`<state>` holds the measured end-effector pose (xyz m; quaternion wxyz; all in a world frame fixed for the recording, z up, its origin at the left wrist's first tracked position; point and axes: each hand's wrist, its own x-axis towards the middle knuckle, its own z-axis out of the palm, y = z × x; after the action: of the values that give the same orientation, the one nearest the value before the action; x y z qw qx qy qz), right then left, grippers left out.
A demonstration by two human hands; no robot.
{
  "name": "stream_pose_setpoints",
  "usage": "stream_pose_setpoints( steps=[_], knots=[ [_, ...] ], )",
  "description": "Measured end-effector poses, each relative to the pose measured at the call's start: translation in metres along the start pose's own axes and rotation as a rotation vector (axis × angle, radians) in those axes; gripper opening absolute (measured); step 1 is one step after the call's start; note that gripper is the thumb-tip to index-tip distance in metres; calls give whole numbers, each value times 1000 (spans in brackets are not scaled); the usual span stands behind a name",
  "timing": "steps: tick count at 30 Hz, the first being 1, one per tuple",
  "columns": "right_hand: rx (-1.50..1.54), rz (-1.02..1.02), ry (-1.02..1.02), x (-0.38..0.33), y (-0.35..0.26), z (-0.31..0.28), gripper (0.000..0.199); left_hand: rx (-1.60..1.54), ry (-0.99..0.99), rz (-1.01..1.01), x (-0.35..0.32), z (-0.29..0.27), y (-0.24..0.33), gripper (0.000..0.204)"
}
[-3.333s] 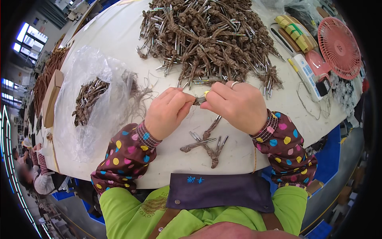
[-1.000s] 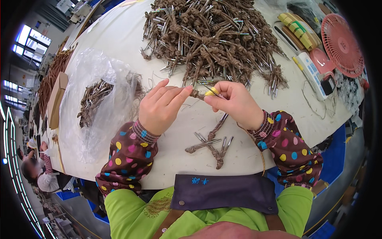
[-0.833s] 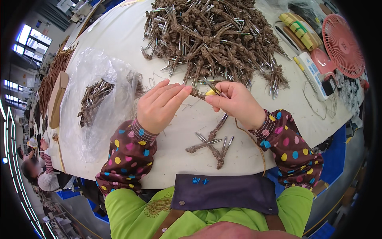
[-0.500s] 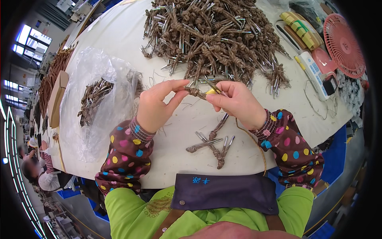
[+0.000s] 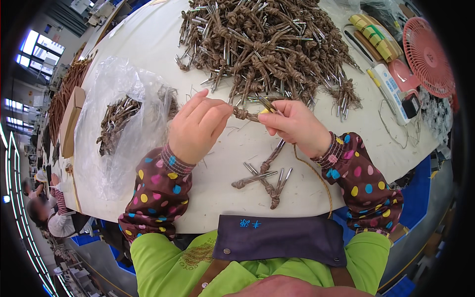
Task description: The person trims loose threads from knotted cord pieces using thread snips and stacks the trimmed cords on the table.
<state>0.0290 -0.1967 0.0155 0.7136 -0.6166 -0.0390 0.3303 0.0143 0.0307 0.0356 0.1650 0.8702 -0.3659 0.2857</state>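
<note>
A brown knotted cord (image 5: 243, 114) is stretched between my two hands above the table. My left hand (image 5: 199, 127) is closed at the cord's left end, its back turned up and its thumb mostly hidden. The right hand (image 5: 296, 124) pinches the cord's other end and also holds small snips (image 5: 267, 104) with dark blades and a bit of yellow. A thin string (image 5: 316, 177) runs down from this hand toward my apron. Below lie several knotted cords (image 5: 269, 187) with silvery metal tips.
A large heap of similar knotted cords (image 5: 267, 49) covers the far middle. To the left sit a clear plastic bag (image 5: 118, 168) with more cords and a cardboard box (image 5: 72, 121). A pink fan (image 5: 429, 57), a white power strip (image 5: 393, 94) and a yellow bundle (image 5: 376, 37) stand at right.
My left hand has turned, its back now upward and its fingers shifted to the cord's very left end, leaving the knot more exposed. The right hand has hardly moved.
</note>
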Motion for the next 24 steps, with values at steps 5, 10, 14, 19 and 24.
stream_pose_setpoints(
  steps=[5, 10, 14, 19, 24],
  knots=[
    [-225, -253, 65, 5, 18, 10, 21, -265, -6, -232, -5, 7, 6, 18],
    [-536, -392, 95, -8, 1, 12, 28, -217, 60, -160, -6, 11, 4, 21],
    [-903, -772, 279, -7, -2, 8, 34, -191, 70, -83, -7, 12, 3, 21],
    [-1046, -778, 260, -7, 2, 9, 36, -210, 50, -62, -7, 15, 5, 21],
    [-1064, -805, 268, -7, 2, 9, 33, -254, 28, -62, -8, 16, 7, 19]
  ],
)
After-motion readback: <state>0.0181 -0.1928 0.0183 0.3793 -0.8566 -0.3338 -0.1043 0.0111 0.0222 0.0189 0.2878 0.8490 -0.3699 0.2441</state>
